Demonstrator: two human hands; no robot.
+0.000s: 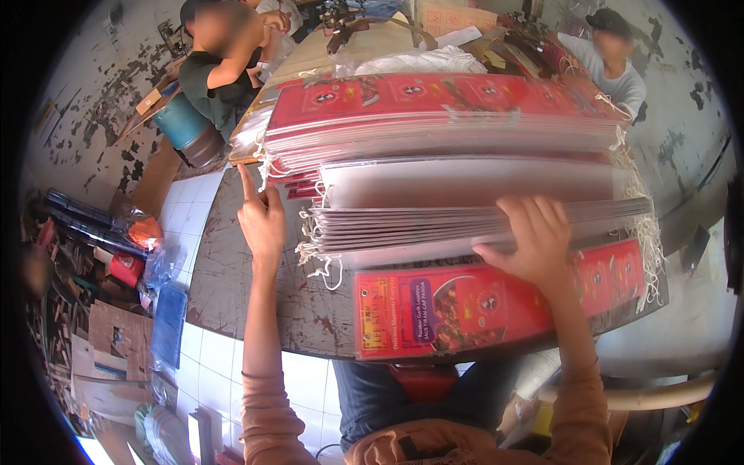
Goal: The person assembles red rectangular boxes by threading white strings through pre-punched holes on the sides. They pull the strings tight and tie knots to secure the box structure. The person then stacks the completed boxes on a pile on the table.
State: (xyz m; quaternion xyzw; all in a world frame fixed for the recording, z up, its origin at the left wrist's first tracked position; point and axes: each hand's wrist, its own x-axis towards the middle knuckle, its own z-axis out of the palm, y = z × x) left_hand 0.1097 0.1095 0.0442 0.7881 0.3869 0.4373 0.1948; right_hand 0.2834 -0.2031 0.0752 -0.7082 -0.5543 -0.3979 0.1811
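Note:
Several long, thin plastic-covered sheets [403,229] lie stacked edge-on across the table in front of me, with knotted white strings [308,236] at their left ends. My right hand [535,236] lies over the right part of this stack, fingers on top and thumb at the near edge, gripping it. Beyond the stack, my left hand [262,221] is raised at the left, index finger stretched out, close to the strings of a far red stack [434,97]; whether it touches a string is unclear. A red printed banner sheet [473,306] lies nearest me, partly under my right forearm.
The dark, scratched table [225,263] carries the stacks. More white strings [647,232] hang at the right. A bundle of white cord [426,62] lies farther back. Two people sit beyond, left and right. A blue drum [182,120] and piled scraps [116,333] stand at the left.

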